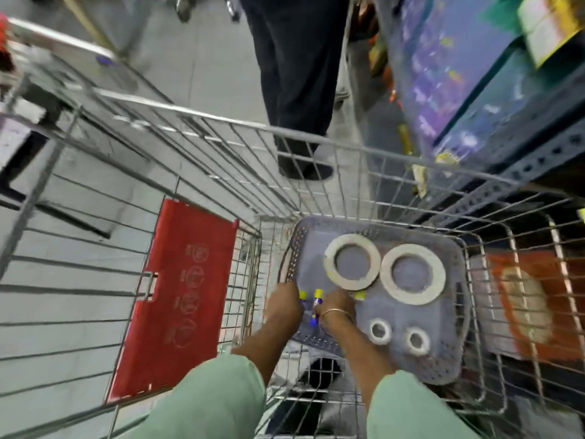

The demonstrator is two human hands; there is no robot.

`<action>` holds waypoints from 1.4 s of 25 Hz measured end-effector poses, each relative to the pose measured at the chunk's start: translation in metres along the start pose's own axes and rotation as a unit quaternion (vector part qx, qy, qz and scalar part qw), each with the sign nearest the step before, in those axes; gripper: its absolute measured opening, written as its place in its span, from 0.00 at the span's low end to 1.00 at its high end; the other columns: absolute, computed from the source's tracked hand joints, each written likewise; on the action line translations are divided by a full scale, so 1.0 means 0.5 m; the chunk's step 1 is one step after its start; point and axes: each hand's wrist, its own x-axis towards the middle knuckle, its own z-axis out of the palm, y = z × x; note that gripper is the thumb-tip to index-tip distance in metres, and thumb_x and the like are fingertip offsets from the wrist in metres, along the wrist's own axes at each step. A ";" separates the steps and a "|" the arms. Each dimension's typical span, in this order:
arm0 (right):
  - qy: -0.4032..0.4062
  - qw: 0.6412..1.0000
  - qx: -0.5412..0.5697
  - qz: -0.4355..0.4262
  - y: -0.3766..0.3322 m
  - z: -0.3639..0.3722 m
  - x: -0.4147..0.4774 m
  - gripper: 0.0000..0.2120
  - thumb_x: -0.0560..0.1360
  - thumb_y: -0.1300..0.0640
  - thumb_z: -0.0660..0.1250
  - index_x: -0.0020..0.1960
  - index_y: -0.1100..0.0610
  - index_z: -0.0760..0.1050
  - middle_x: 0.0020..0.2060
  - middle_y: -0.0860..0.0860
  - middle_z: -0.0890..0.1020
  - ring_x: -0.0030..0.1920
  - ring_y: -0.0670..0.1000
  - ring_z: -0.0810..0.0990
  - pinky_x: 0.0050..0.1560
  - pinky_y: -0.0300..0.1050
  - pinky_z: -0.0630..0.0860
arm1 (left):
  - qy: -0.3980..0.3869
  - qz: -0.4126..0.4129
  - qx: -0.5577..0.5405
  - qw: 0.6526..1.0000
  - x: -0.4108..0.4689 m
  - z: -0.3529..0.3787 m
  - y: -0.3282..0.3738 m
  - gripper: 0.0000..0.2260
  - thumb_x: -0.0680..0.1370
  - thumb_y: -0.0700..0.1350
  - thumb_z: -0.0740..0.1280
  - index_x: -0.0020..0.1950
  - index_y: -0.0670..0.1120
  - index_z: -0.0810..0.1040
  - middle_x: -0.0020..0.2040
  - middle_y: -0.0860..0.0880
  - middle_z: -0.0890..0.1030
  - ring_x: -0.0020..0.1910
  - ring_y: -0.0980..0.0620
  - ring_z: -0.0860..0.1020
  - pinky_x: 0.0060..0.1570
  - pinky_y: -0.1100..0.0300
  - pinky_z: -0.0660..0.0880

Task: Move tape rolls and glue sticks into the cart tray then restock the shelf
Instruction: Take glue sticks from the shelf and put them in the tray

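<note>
A grey perforated tray sits in the cart's upper basket. Two large white tape rolls lie flat at its far side, and two small tape rolls lie at its near side. My left hand and my right hand are both down at the tray's left end. They are closed around blue glue sticks with yellow caps. One more yellow cap shows to the right of my right hand. My fingers hide most of the sticks.
The wire cart surrounds the tray, with its red flap to the left. Another person's dark-trousered legs stand just beyond the cart. A shelf with colourful packs runs along the right. An orange pack lies beside the tray.
</note>
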 end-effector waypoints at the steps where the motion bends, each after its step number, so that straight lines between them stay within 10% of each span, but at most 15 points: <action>1: 0.005 1.000 -0.003 0.006 0.005 0.016 0.007 0.13 0.73 0.60 0.67 0.55 0.65 0.77 0.58 0.62 0.80 0.58 0.60 0.78 0.53 0.49 0.77 | -0.003 -0.002 0.004 1.000 0.007 0.012 -0.002 0.14 0.74 0.41 0.67 0.57 0.35 0.74 0.58 0.35 0.78 0.59 0.38 0.76 0.55 0.49 0.74; 13: 0.035 0.997 0.066 0.022 0.032 0.039 0.006 0.11 0.74 0.62 0.63 0.53 0.64 0.78 0.53 0.61 0.82 0.54 0.59 0.80 0.41 0.39 0.69 | 0.022 -0.005 0.002 1.000 0.031 0.034 0.004 0.09 0.74 0.35 0.61 0.52 0.37 0.76 0.54 0.36 0.80 0.54 0.38 0.78 0.51 0.49 0.76; 19: 0.112 0.983 0.146 -0.025 0.022 -0.167 -0.092 0.05 0.71 0.67 0.65 0.44 0.66 0.79 0.46 0.63 0.84 0.49 0.58 0.81 0.48 0.51 0.79 | 0.118 0.161 -0.065 0.978 -0.057 -0.070 0.073 0.06 0.71 0.39 0.63 0.37 0.39 0.76 0.37 0.37 0.80 0.43 0.35 0.79 0.35 0.49 0.70; 26: 0.344 0.875 0.299 -0.162 0.178 -0.522 -0.386 0.12 0.61 0.62 0.64 0.26 0.46 0.68 0.24 0.41 0.72 0.24 0.36 0.75 0.32 0.28 0.70 | 0.119 0.453 -0.147 0.871 -0.380 -0.141 0.447 0.12 0.70 0.42 0.64 0.28 0.40 0.75 0.27 0.36 0.78 0.28 0.42 0.76 0.30 0.53 0.70; 31: 0.477 0.788 0.383 -0.073 0.466 -0.716 -0.559 0.16 0.62 0.67 0.70 0.26 0.48 0.72 0.27 0.56 0.78 0.33 0.54 0.78 0.39 0.46 0.77 | -0.009 0.569 -0.123 0.813 -0.684 -0.025 0.674 0.11 0.71 0.39 0.70 0.28 0.39 0.77 0.29 0.36 0.80 0.30 0.46 0.79 0.29 0.57 0.69; 35: 0.524 0.769 0.359 0.071 0.666 -0.782 -0.646 0.08 0.65 0.62 0.67 0.28 0.56 0.78 0.30 0.62 0.81 0.40 0.60 0.81 0.32 0.38 0.73 | -0.114 0.576 -0.063 0.807 -0.823 0.127 0.742 0.09 0.71 0.43 0.69 0.37 0.37 0.79 0.41 0.33 0.83 0.43 0.38 0.82 0.41 0.51 0.78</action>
